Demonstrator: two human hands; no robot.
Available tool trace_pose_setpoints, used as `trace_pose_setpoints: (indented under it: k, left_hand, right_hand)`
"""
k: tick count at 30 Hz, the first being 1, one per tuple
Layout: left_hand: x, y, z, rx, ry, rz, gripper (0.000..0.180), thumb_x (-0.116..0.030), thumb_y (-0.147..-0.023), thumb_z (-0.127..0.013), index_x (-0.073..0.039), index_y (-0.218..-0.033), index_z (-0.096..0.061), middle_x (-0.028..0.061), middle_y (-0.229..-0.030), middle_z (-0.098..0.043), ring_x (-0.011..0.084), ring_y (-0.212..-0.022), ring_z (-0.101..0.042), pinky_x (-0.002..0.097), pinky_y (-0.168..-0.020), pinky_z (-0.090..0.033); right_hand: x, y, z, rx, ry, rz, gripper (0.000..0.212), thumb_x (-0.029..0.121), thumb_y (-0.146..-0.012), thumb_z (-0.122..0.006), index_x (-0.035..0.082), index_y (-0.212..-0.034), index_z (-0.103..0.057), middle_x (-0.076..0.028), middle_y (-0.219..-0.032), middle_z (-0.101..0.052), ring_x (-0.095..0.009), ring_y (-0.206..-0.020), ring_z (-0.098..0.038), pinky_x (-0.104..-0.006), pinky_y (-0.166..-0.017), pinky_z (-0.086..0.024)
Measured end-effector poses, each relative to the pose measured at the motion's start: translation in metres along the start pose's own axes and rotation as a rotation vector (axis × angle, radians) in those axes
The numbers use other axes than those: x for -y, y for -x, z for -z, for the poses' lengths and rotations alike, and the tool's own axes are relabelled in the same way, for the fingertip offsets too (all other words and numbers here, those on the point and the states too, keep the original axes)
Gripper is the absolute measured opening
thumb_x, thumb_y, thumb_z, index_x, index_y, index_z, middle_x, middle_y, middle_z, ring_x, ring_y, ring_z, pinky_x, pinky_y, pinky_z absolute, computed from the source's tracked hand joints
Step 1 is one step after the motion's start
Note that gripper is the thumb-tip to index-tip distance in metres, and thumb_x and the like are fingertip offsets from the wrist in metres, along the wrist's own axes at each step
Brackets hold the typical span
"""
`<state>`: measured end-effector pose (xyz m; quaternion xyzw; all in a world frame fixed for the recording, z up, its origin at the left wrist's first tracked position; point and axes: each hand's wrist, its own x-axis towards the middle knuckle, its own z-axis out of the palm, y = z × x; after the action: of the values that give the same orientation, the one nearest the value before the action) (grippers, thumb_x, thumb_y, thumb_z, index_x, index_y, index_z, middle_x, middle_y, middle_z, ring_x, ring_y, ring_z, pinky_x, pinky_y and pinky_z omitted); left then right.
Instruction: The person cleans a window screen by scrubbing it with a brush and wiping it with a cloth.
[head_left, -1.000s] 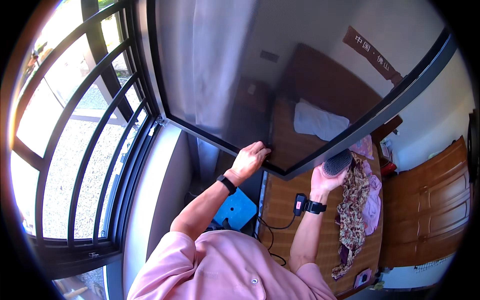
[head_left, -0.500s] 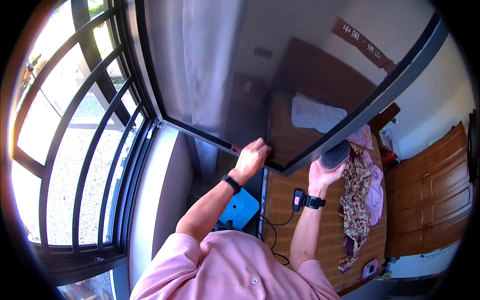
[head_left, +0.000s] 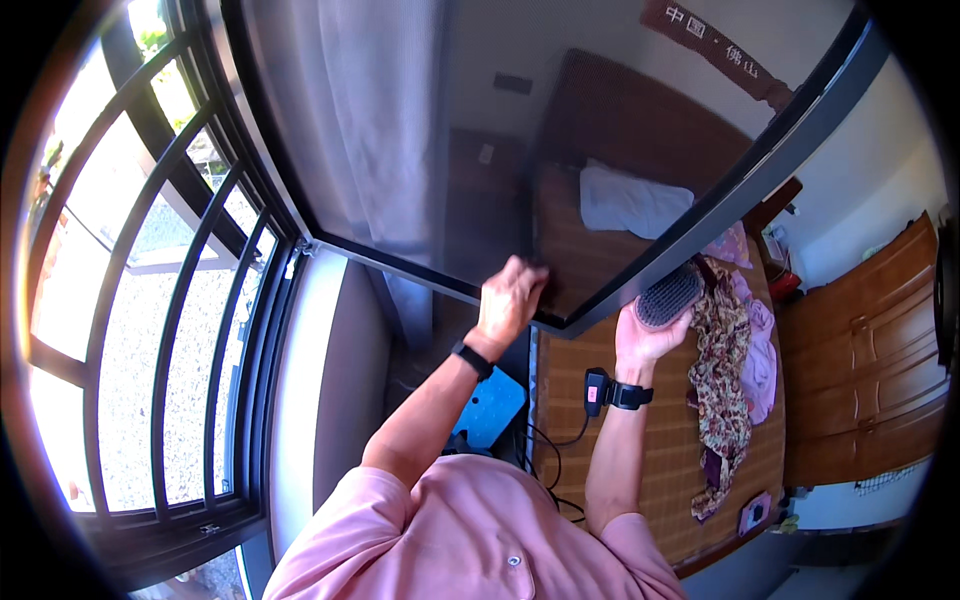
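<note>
Holding the grey oval brush in your right hand, you have it just outside the slanting right edge of the dark framed panel, its long axis tilting up to the right, roughly along that edge. Nearer the panel's lower corner is your left hand, overlapping the bottom rail with fingers curled, though their tips blur into the dark surface and you cannot tell whether they grip anything. Your right fingers are partly hidden by the brush, its contact with the frame is unclear, and the panel's top is cut off.
</note>
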<state>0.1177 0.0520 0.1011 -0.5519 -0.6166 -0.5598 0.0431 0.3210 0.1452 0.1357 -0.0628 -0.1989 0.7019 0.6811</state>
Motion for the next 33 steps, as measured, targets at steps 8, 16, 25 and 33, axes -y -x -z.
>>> trace_pose_setpoints:
  k: [8, 16, 25, 33]
  left_hand:
    - [-0.054, -0.057, 0.053, -0.456, 0.037, -0.129, 0.024, 0.007, -0.077, -0.076, -0.004, -0.097, -0.071, 0.0113, -0.098, -0.069, 0.0277, -0.092, -0.068, 0.0351, -0.081, -0.056]
    - [-0.01, 0.0, 0.001, -0.016, 0.071, -0.075, 0.018, 0.001, -0.08, -0.076, -0.005, -0.097, -0.071, 0.011, -0.099, -0.067, 0.0305, -0.09, -0.069, 0.0371, -0.075, -0.058]
    - [-0.051, -0.064, 0.048, -0.461, -0.043, -0.193, 0.027, 0.008, -0.077, -0.074, -0.004, -0.101, -0.071, 0.0127, -0.109, -0.07, 0.0295, -0.099, -0.069, 0.0353, -0.088, -0.056]
    - [-0.001, 0.019, -0.008, 0.092, 0.092, -0.042, 0.025, 0.005, -0.078, -0.07, -0.005, -0.102, -0.068, 0.0123, -0.103, -0.066, 0.0328, -0.093, -0.066, 0.0396, -0.081, -0.056]
  right_hand:
    - [0.003, 0.013, -0.011, -0.054, 0.022, 0.036, 0.046, 0.041, -0.098, -0.05, 0.01, -0.131, -0.06, -0.005, -0.129, -0.064, -0.022, -0.12, -0.058, -0.0405, -0.105, -0.044]
    - [0.003, 0.003, -0.006, 0.022, 0.01, 0.046, 0.043, 0.038, -0.098, -0.052, 0.01, -0.129, -0.061, -0.005, -0.126, -0.065, -0.021, -0.117, -0.06, -0.0394, -0.104, -0.045]
    - [0.005, 0.017, -0.01, -0.062, 0.019, 0.048, 0.046, 0.04, -0.098, -0.051, 0.01, -0.131, -0.06, -0.005, -0.128, -0.064, -0.023, -0.119, -0.059, -0.0419, -0.104, -0.044]
    - [0.007, 0.001, -0.005, 0.008, 0.001, 0.042, 0.043, 0.039, -0.099, -0.05, 0.01, -0.128, -0.062, -0.005, -0.126, -0.066, -0.022, -0.116, -0.06, -0.0403, -0.104, -0.045]
